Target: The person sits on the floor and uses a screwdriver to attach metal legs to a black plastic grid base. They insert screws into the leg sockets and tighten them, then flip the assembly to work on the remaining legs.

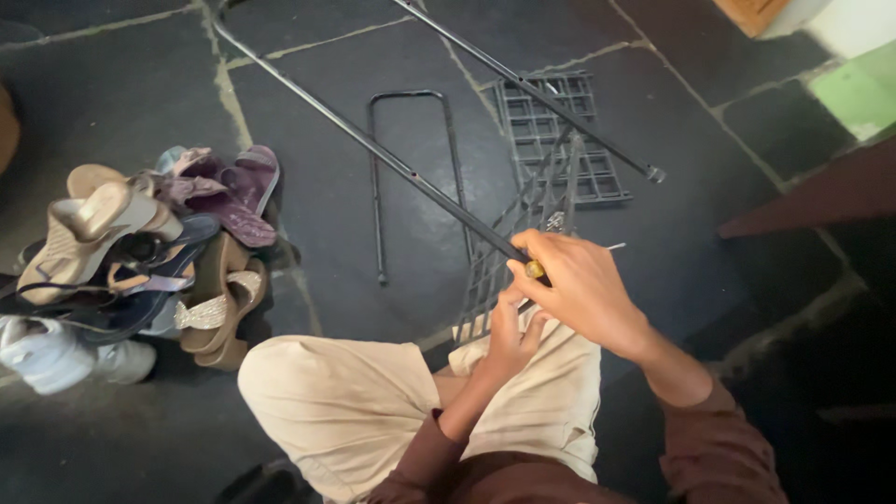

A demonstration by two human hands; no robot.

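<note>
Shoe pile (140,252) on stone floor (308,215), left of long black rod (392,166). U-shaped metal bar (411,168) under rod. Left hand (509,336) closed on grid panel (523,233) edge below rod end. Right hand (583,289) clenched around rod's near end. Second rod (532,89) lies right, across flat grid panel (551,131).

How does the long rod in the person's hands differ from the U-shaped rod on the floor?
The long rod is straight and raised at one end, gripped by the right hand; the U-shaped rod is bent and lies flat, untouched. The long rod is also longer, reaching the picture's top edge. Both are thin, dark metal.
</note>
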